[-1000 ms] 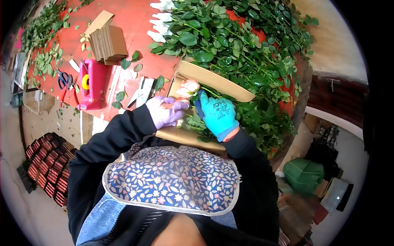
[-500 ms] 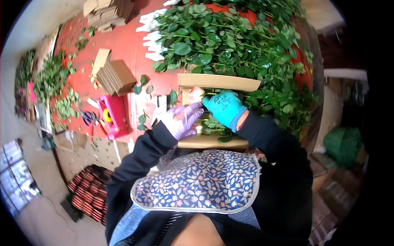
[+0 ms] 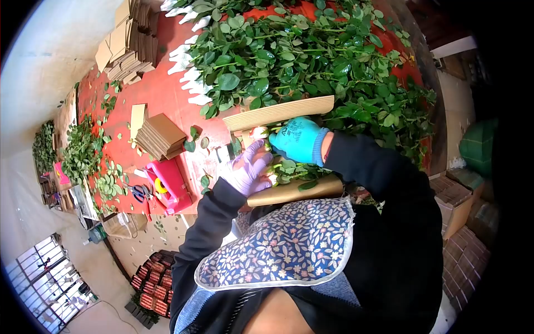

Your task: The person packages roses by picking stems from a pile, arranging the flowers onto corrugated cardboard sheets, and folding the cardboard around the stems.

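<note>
At the red table (image 3: 167, 93), over open cardboard (image 3: 283, 113), your right hand (image 3: 298, 140) and left hand (image 3: 245, 173) bend their fingers, any grip impossible to tell; the rose (image 3: 259, 132) lies just beyond your left fingertips, bloom leftward, stem side toward your right.

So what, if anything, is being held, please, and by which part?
Right hand: apparently a rose, by the stem under its bloom; left hand: cannot tell.

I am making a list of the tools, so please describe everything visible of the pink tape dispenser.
The pink tape dispenser looks like plastic, with a yellow roll inside. It sits near the red table's edge, scissors on its left, cardboard stack just behind. Neither left hand nor right hand touches it.
</note>
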{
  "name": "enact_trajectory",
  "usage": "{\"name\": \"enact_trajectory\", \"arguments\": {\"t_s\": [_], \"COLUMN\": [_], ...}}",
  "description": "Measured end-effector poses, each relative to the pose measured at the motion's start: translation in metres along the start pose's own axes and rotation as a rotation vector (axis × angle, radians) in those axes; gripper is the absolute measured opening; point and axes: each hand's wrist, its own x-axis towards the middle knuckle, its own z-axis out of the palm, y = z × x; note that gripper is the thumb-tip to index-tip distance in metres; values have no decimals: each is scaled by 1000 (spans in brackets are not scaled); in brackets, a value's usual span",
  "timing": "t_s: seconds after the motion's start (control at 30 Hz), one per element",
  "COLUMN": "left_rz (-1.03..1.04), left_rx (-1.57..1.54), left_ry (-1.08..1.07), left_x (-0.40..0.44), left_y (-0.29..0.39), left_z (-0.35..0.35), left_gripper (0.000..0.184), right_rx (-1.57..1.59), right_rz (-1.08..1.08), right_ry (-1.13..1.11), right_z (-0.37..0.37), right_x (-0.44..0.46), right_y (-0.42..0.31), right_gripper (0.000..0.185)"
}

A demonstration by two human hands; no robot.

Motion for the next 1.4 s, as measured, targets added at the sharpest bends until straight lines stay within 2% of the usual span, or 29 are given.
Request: {"name": "enact_trajectory", "arguments": {"t_s": [0.1, 0.13, 0.23, 0.27, 0.37, 0.53, 0.6, 0.7, 0.77, 0.83, 0.93, 0.97, 1.03, 1.07, 1.1, 1.17, 1.2, 1.3, 1.4], "left_rz": [-9, -14, 6, 1, -1, 16, 6, -46, -74, -65, -60, -43, -15, -14, -15, -64, -74, -56, 10], "left_rx": [9, 9, 7, 16, 14, -76, -48, -83, -154, -109, -103, -101, -113, -113, -112, -101, -107, -105, -102], "left_ry": [-25, -22, 4, -3, -4, 31, -37, -150, -127, -104, -77, -63, -51, -58, -67, -155, -160, -128, -90], "left_x": [3, 2, -1, -1, 0, -2, 3, 10, 12, 13, 16, 16, 16, 16, 15, 15, 15, 12, 14], "left_y": [4, 4, 4, 4, 3, -4, 2, -12, -20, -31, -42, -45, -53, -57, -60, -61, -62, -70, -74], "left_z": [-7, -6, -3, -2, -3, 0, -8, -5, -4, 3, 6, 6, 9, 9, 8, 4, 3, 11, 13], "left_gripper": [69, 69, 70, 70, 71, 83, 94, 98, 94, 92, 90, 90, 90, 91, 91, 92, 92, 94, 95], "right_rx": [56, 21, -12, -66, -122, -73, -63, -54, -8, 90, 142, 158, -5, -6, -103, -238, -155, -180, -155], "right_rz": [37, 56, 140, 116, 121, 135, 146, 152, 131, 83, 123, 127, 40, 92, 154, 135, 161, 76, 112], "right_ry": [48, 86, 158, 106, 64, 73, 68, 125, 120, 240, 231, 240, 266, 136, 51, -41, -59, 110, 163], "right_z": [-18, -17, -5, 8, 17, 9, 12, 15, 14, -6, -47, -52, -56, -54, -45, -26, -18, 2, 9], "right_x": [-9, -12, -15, -14, -10, -10, -9, -4, -6, -19, -59, -74, -100, -116, -131, -151, -155, -147, -142], "right_y": [-6, -5, -8, -5, -5, -6, -5, 0, 7, 7, -4, -4, -8, -12, -19, -28, -34, -43, -44], "right_gripper": [19, 26, 34, 41, 45, 40, 38, 39, 32, 33, 36, 39, 55, 63, 63, 61, 62, 61, 59]}}
